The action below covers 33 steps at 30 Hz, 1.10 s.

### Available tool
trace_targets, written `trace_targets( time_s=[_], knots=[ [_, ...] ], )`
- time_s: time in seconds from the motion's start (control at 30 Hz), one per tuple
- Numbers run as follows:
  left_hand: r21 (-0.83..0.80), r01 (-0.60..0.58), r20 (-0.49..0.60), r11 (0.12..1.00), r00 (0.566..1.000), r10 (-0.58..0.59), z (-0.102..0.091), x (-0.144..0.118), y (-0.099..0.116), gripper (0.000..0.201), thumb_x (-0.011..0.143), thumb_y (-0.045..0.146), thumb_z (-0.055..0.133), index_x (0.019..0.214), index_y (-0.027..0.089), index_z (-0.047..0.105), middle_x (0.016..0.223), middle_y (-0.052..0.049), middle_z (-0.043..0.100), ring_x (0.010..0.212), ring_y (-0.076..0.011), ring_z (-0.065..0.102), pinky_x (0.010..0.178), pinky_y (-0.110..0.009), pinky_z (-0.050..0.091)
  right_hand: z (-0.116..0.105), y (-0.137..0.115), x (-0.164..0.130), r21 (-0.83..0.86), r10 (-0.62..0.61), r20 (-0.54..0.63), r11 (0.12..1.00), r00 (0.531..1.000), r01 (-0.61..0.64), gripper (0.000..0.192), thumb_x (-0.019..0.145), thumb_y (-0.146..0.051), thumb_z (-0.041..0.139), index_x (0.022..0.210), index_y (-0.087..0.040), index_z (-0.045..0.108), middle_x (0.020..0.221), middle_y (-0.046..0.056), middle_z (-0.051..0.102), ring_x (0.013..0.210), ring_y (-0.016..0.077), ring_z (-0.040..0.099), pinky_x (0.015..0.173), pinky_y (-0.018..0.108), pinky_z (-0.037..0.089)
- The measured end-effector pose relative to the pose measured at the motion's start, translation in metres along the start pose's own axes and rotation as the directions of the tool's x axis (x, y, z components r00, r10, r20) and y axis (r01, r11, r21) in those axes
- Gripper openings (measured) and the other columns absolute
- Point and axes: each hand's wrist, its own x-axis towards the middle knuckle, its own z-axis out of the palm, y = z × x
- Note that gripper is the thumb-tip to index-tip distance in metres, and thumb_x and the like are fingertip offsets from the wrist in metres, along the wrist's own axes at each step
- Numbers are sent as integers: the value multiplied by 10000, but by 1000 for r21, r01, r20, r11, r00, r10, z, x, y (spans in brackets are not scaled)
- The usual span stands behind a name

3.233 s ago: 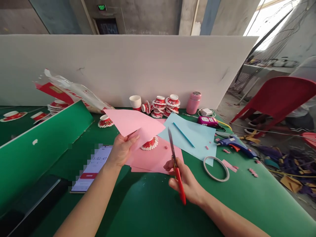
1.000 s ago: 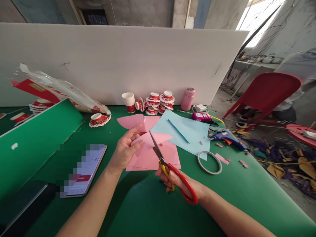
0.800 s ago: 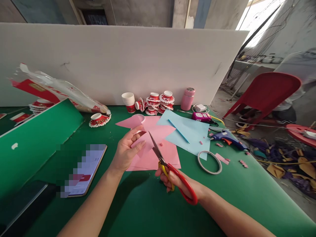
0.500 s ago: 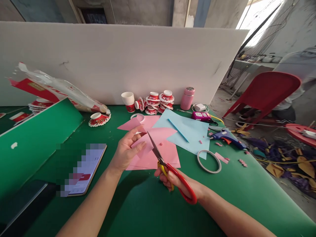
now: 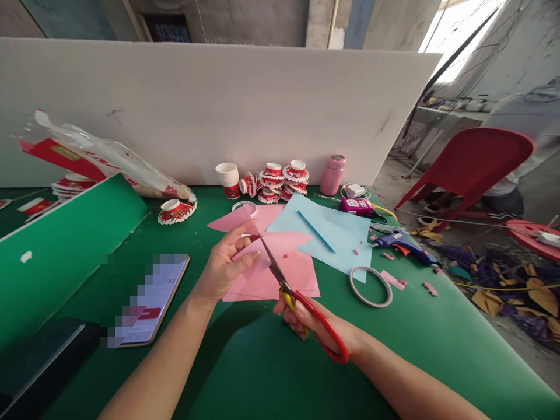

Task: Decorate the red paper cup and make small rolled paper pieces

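My left hand [image 5: 223, 269] pinched a folded sheet of pink paper [image 5: 262, 248] just above the green felt table [image 5: 271, 373], over more flat pink sheets [image 5: 297, 274]. My right hand [image 5: 312, 324] was closed through the red loop handles of the steel scissors [image 5: 301, 303], blades nearly together and biting into the fold. The cut looked only partway along; most of the sheet remained uncut. A pale blue sheet [image 5: 341, 233] lay just beside.

Green table [image 5: 262, 373] with papers [image 5: 339, 233], phone [image 5: 151, 300], perhaps tape [image 5: 370, 286].
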Motion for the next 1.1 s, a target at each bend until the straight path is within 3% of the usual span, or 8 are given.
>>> trace_targets(
  time_s=[0.1, 0.43, 0.77, 0.93, 1.1],
  knots=[
    [17, 20, 37, 1000, 999, -21, -2, 1, 0, 600, 703, 237, 713, 1265, 269, 508, 745, 26, 577, 717, -110, 550, 660, -210, 446, 2, 0, 0, 59, 61, 4, 996, 998, -61, 550, 794, -676, 428, 1000, -175, 526, 717, -19, 327, 606, 100, 288, 575, 256, 264],
    [16, 56, 75, 998, 996, -57, -5, 2, 2, 652, 695, 234, 719, 1297, 265, 470, 851, -11, 634, 815, -141, 587, 716, -235, 470, 8, -3, 1, 91, 81, -36, 993, 996, -78, 601, 743, -728, 436, 943, -168, 523, 665, -37, 295, 557, 91, 232, 525, 257, 200],
    [40, 47, 51, 998, 998, -49, -7, 3, 4, 632, 668, 237, 737, 1261, 250, 520, 760, 7, 605, 714, -123, 565, 631, -227, 455, 14, -9, 2, 117, 135, -60, 985, 989, -127, 658, 653, -792, 449, 823, -157, 477, 586, -77, 280, 487, 47, 202, 455, 216, 161],
    [-26, 68, 4, 997, 998, -68, -6, 2, 7, 635, 631, 218, 759, 1228, 230, 544, 702, 30, 595, 663, -104, 556, 627, -219, 443, 15, -9, 3, 87, 144, -80, 987, 986, -137, 645, 653, -797, 429, 770, -164, 462, 537, -95, 260, 459, 41, 193, 420, 199, 172],
    [-237, 40, -147, 971, 986, -76, 0, -1, 1, 541, 590, 241, 782, 1098, 239, 595, 799, 6, 674, 773, -140, 612, 737, -258, 455, 14, -5, 3, 98, 109, -112, 990, 988, -98, 606, 705, -764, 415, 779, -164, 461, 532, -95, 264, 451, 39, 195, 408, 193, 169]
  ],
)
